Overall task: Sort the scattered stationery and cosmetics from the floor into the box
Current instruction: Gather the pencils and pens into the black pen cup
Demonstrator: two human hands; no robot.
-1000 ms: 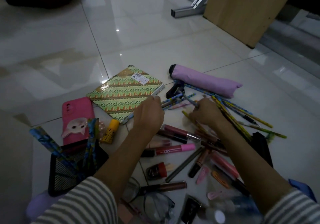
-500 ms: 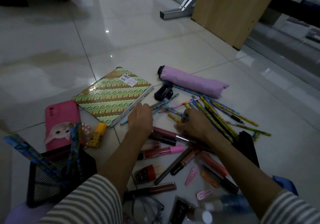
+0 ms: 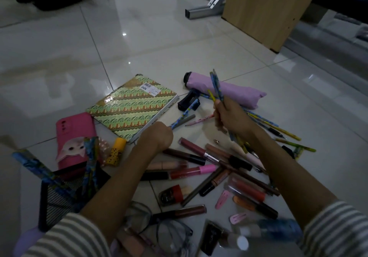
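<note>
notebook (image 3: pixel 133 108): green/brown diagonal batik print. phone case (image 3: pixel 74 137): pink. folded umbrella (image 3: pixel 229 89): lilac. mesh box (image 3: pixel 63 195): black. sleeves (image 3: pixel 65 236): grey-white stripes.

The notebook (image 3: pixel 133 109) lies on the floor (image 3: pixel 59 57) in the middle. The phone (image 3: pixel 74 135) lies to its left, a bit nearer. The box (image 3: pixel 57 207) stands in front of the phone. The umbrella (image 3: pixel 235 92) lies right of the notebook, with the sharpener (image 3: pixel 187 102) between them. The left hand (image 3: pixel 157 137), with two pencils (image 3: pixel 185 115) in it, is just in front of the notebook. The right hand (image 3: pixel 229 115) is in front of the umbrella with a bunch of pencils (image 3: pixel 216 85). Loose pencils (image 3: pixel 278 129) lie to its right. The tubes (image 3: pixel 191 172) lie piled between the arms. The glasses (image 3: pixel 171 234) lie nearest.
</note>
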